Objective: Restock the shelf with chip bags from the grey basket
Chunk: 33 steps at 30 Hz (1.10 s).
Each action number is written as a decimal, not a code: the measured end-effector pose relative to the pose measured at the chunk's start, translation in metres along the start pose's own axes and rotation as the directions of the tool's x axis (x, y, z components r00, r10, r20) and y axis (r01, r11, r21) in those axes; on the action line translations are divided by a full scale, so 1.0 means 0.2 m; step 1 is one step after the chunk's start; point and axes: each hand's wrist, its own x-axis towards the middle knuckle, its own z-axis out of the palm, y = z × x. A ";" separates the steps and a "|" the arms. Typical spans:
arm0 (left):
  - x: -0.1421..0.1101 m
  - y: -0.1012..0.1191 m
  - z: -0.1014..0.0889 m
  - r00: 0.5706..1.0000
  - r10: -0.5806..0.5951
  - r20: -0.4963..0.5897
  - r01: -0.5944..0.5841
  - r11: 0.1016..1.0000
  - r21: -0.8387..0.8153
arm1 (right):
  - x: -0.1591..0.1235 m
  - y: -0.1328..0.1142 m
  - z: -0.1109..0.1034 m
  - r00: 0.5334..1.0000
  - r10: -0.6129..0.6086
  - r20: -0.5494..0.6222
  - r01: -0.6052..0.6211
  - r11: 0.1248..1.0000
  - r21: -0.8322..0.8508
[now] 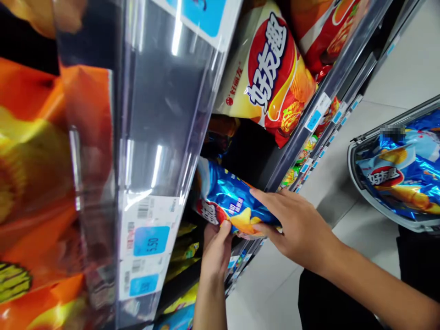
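The chip bag [237, 201] is near shelving [160, 110], left of the basket [405, 223].

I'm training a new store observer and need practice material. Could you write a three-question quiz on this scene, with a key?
1. True or false: the left hand and right hand both touch the blue chip bag.
2. Which colour dominates the packaging in the shopping basket? A) red B) blue C) green
3. Fill in: the thumb nearer the bag's red logo belongs to the ___ hand.

Key: 1. True; 2. B; 3. left
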 end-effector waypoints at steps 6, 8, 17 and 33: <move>0.08 0.04 0.03 0.959 0.201 -0.200 -0.207 0.978 -0.008 | -0.11 0.07 -0.17 0.941 0.000 -0.338 0.033 0.995 0.092; 0.12 0.04 0.06 0.935 0.264 -0.238 -0.273 0.962 -0.004 | -0.21 0.12 -0.19 0.933 0.074 -0.353 -0.035 0.992 0.117; 0.37 0.12 0.36 0.858 0.437 -0.269 -0.469 0.881 -0.064 | -0.77 0.36 -0.18 0.740 0.651 -0.172 -0.613 0.757 0.228; 0.58 0.21 0.58 0.857 0.355 -0.372 -0.351 0.933 0.082 | -1.18 0.52 -0.08 0.453 0.888 -0.079 -0.848 0.456 0.269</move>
